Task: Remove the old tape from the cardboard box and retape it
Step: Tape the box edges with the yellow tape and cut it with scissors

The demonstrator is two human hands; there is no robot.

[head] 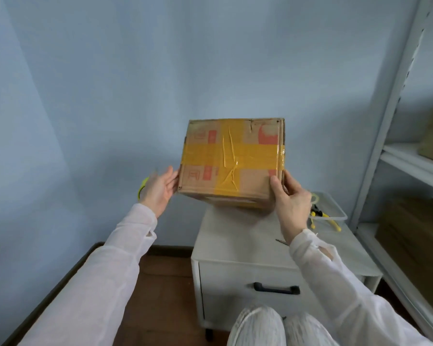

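- Head view: a brown cardboard box (pixel 251 182) is held up in front of a pale blue wall, tilted so that its broad face is turned toward the camera.
- Shiny yellow plastic tape (pixel 231 156) crosses that face in two wide strips, one running across and one running down, wrinkled where they meet.
- The right hand (pixel 291 203) grips the box's lower right corner, thumb (pixel 275 188) pressed flat on the front face and fingers wrapped behind the side.
- The left hand (pixel 158 191) is wide, fingers straight, palm facing the box's lower left edge; the fingertips are at that edge, though actual contact cannot be told.
- A blurred yellow-green object (pixel 143 186) shows just behind the left hand.
- The box's lower edge hangs over the back of a white cabinet worktop (pixel 238 236) with a black drawer handle (pixel 276 288).
- On the worktop's right end, behind the right hand, sits a clear plastic tray (pixel 335 208) holding yellow-handled pliers (pixel 323 216).
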